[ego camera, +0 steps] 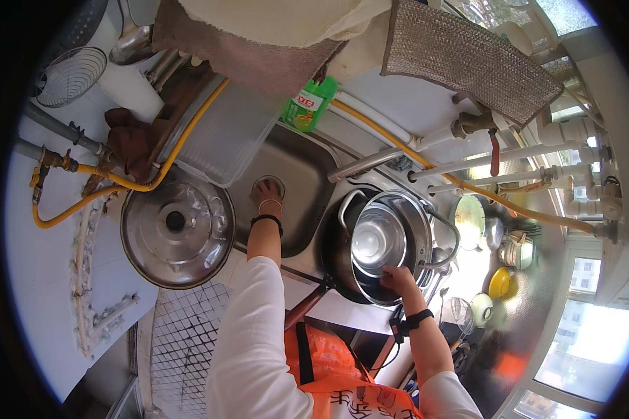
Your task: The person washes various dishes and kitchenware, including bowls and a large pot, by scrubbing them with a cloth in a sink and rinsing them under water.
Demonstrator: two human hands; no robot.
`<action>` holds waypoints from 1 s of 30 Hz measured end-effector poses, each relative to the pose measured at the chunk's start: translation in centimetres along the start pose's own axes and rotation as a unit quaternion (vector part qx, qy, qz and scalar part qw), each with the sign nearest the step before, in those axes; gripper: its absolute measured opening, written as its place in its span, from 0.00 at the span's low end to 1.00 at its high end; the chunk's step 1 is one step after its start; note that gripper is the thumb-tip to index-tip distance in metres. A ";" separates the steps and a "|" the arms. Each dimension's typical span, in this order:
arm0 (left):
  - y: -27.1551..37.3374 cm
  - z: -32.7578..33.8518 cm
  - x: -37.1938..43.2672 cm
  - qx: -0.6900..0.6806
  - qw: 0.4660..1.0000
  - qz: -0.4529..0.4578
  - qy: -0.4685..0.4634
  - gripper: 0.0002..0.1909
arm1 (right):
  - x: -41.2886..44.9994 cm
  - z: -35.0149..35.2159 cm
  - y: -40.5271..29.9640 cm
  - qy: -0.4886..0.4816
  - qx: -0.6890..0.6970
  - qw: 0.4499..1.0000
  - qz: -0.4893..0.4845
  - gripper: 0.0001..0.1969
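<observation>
My left hand (267,195) reaches down into the stainless steel sink (299,220), its fingers on the round drain strainer (275,180); whether it grips the strainer is not clear. With my right hand (400,280) I hold the rim of a small metal bowl (380,238). This bowl is inside or over a large stainless steel pot (419,209) with loop handles. The pot rests in a dark wok (340,256) with a long handle, to the right of the sink. A metal faucet (364,165) points over the sink's right edge.
A large pot lid (199,256) lies left of the sink, beside a clear plastic bin (225,141). Behind the sink stands a green detergent bottle (309,105). A yellow hose (194,125) and white pipes (482,166) run around the area. Bowls, including a yellow one (499,283), are at right.
</observation>
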State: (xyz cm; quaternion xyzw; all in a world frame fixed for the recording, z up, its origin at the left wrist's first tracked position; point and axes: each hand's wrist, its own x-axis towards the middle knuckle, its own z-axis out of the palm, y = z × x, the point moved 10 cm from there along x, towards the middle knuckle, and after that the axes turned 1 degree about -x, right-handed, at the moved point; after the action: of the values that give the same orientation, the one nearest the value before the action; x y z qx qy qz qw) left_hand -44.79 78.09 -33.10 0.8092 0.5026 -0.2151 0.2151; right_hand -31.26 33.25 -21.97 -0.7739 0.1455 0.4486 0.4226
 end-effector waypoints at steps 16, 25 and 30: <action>4.2 1.8 2.4 0.181 0.981 0.047 -0.047 0.44 | -3.8 -3.7 -2.1 0.130 0.082 0.988 0.013 0.09; 3.5 -0.9 1.5 -0.109 0.993 0.050 -0.015 0.31 | -3.2 0.6 3.2 -0.070 0.394 0.897 0.190 0.06; 7.8 -9.7 -6.8 -0.045 0.975 0.209 0.064 0.17 | -2.9 0.7 1.8 -0.068 0.342 0.919 0.186 0.04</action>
State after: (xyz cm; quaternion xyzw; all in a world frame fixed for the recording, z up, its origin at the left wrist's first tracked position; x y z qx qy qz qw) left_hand -39.15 75.53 -20.29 0.8979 0.3444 -0.0898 0.2591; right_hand -34.37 32.26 -20.69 -0.5091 0.4025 0.4934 0.5791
